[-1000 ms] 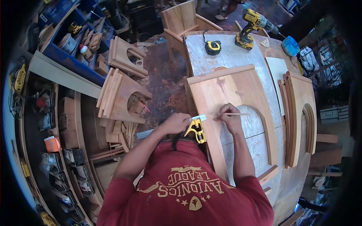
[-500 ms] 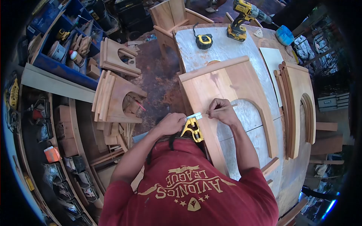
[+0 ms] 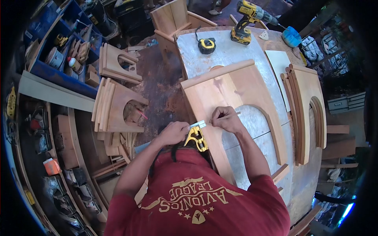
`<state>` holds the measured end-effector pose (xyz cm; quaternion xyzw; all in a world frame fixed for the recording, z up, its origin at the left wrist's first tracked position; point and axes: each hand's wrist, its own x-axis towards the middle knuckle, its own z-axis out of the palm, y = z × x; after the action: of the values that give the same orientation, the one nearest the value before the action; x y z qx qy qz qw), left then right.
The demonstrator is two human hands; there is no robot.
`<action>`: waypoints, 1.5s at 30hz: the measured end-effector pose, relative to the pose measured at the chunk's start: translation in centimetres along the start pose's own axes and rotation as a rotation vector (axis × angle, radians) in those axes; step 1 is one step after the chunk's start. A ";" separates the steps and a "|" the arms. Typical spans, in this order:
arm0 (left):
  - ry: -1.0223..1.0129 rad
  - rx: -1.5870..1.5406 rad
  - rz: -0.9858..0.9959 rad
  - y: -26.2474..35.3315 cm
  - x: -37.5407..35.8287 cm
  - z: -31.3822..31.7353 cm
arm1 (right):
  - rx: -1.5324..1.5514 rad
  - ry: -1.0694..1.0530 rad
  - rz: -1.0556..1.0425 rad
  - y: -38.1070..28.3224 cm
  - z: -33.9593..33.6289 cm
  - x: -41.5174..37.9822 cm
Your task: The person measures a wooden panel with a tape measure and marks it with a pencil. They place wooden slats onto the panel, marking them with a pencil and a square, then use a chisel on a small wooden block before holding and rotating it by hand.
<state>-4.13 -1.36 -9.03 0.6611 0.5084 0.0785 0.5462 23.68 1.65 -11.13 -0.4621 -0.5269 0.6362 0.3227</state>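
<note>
My left hand (image 3: 174,133) is closed on the blade end of a combination square (image 3: 197,139), which has a yellow head and a short silver blade. The square sits at the near edge of a wooden panel (image 3: 204,89) with an arched cutout, its blade reaching over the wood. Beside the blade tip, my right hand (image 3: 227,118) pinches a thin pencil (image 3: 233,115). The pencil's back end points right; its tip is hidden near my fingers. A rounded wooden strip (image 3: 218,74) runs along the panel's far end.
A tape measure (image 3: 206,45) and a cordless drill (image 3: 246,23) stand on the worktable (image 3: 189,43). More arched panels (image 3: 309,106) are stacked at right and others (image 3: 120,104) at left. Blue shelving (image 3: 43,72) holds tools. A blue cup (image 3: 291,37) is at the back.
The whole view has shifted slightly, so things appear a little farther left and lower. Both hands keep their places at the square and panel.
</note>
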 end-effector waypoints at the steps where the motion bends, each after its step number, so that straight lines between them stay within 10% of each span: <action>1: -0.002 0.001 0.001 -0.1 0.1 0.1 | -0.009 -0.015 0.019 0.2 -0.2 0.1; 18: 0.002 -0.013 0.019 -0.4 -0.6 0.3 | 0.004 -0.033 -0.050 -1.3 -0.5 -0.1; 26: 0.140 -0.242 -0.045 -6.0 -8.4 -0.8 | 0.889 0.306 -0.099 1.6 -3.0 -10.3; 33: 0.445 -0.554 -0.190 -9.3 -15.7 -0.6 | 0.419 0.648 0.193 -0.4 -1.3 -15.7; 37: 0.525 -0.669 -0.040 -4.3 -14.4 -0.5 | -0.219 0.555 -0.002 -3.3 2.8 -14.3; 45: 0.430 -0.970 0.462 12.1 -6.4 2.7 | -0.452 0.435 -0.334 -8.5 11.8 -16.4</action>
<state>1.75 -6.56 2.47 0.3980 0.3565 0.5524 0.6398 18.00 -15.45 1.32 -0.5539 -0.6415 0.3290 0.4165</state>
